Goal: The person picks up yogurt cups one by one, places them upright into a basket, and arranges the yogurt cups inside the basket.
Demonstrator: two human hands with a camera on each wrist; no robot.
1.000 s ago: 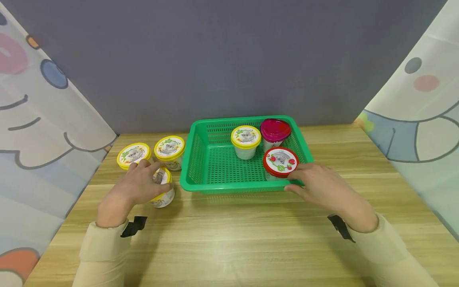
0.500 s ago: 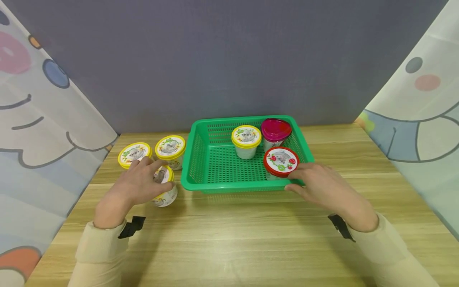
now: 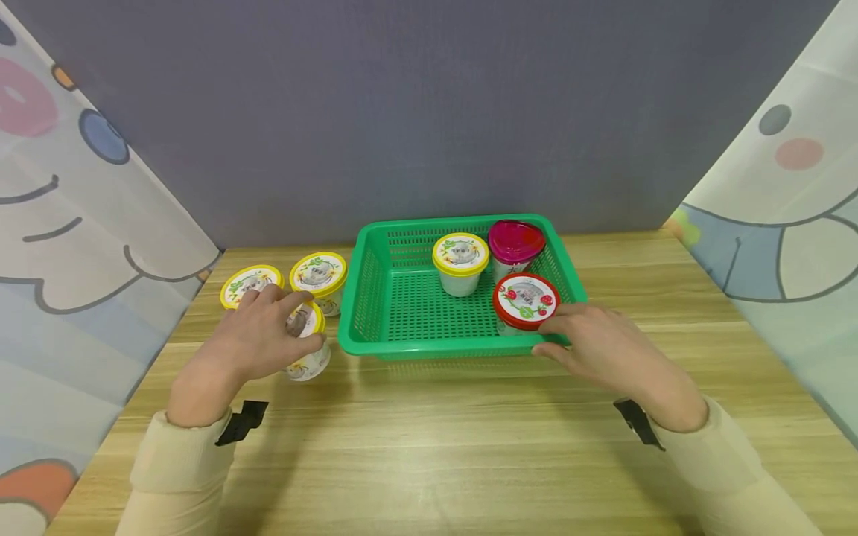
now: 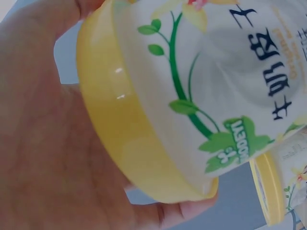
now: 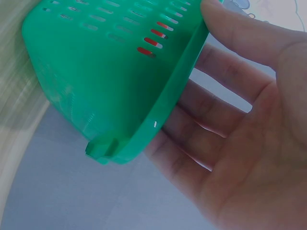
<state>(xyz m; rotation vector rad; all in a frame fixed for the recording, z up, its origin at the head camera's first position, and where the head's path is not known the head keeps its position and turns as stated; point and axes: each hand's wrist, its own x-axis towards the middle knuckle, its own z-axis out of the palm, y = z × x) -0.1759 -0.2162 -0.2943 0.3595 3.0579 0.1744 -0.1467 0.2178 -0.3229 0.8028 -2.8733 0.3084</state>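
My left hand (image 3: 258, 339) grips a white yellow-lidded cup (image 4: 201, 91) from above. In the left wrist view, thumb and fingers lie around the lid's rim. Part of this cup is hidden behind the hand in the head view. My right hand (image 3: 599, 346) pinches the near right rim of a green plastic basket (image 3: 442, 347), thumb outside and fingers over the edge. Inside the basket stand a yellow-lidded cup (image 3: 459, 262), a cup with a magenta lid (image 3: 516, 242) and a red-lidded cup (image 3: 526, 299) with strawberry print. The red-lidded one is close to my right fingertips.
Left of the basket, two more yellow-lidded cups stand on the wooden table (image 3: 429, 447): one near the basket's wall (image 3: 319, 275), the other farther left (image 3: 252, 286). A grey panel (image 3: 429, 119) rises behind the table. Cartoon-printed curtains flank both sides.
The cup in my left hand has shifted slightly right and away from me, while the left wrist has swung a little to the left. My right hand keeps its hold on the basket rim.
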